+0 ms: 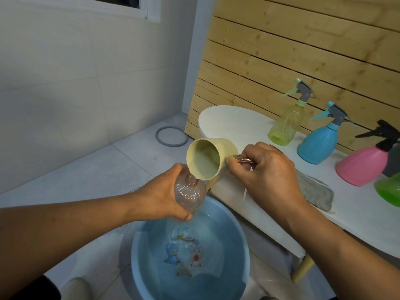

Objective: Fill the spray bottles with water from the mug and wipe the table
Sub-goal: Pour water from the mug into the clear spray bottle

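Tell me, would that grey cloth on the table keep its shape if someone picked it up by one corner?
Probably not. The grey cloth lies flat and slightly rumpled on the white table, so it looks soft and likely to droop. Its fuzzy surface suggests it would grip rather than slip, and it seems light. Whether it is wet cannot be told.

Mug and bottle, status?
Left hand grips clear bottle over basin. Right hand tips mug onto bottle's neck. Nothing blocking.
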{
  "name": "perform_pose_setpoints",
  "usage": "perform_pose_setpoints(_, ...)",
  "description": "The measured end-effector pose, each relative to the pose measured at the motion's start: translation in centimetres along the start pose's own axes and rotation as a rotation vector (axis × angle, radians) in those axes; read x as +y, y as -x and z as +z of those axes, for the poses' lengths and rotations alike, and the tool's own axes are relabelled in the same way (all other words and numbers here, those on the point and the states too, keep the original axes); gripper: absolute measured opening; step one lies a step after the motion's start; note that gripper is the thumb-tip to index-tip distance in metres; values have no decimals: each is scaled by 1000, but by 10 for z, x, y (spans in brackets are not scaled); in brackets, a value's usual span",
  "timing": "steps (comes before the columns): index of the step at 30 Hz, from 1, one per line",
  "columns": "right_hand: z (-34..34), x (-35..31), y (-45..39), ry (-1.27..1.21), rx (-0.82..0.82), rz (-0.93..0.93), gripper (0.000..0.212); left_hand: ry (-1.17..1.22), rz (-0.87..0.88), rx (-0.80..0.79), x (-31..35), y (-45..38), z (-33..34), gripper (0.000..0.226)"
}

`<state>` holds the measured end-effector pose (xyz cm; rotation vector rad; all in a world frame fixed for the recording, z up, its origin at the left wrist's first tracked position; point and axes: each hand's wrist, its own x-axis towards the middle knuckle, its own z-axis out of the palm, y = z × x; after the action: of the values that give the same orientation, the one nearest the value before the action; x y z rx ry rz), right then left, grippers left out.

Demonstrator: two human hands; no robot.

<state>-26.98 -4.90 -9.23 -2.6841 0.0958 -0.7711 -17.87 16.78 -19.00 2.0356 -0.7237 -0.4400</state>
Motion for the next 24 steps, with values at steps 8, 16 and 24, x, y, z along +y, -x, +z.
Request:
perform_pose_setpoints(8, -1, -2, 0, 8, 10, -17, 39, -14, -3, 10, 0, 0, 1, 99)
perform_pose_setpoints(16, -1, -2, 1, 14, 20, -43, 37, -7, -4, 3, 1, 1, 0, 97)
perform_pose_setpoints(24, -1, -3, 1, 29, 24, -45, 37, -13, -17, 7, -1, 1, 2, 99)
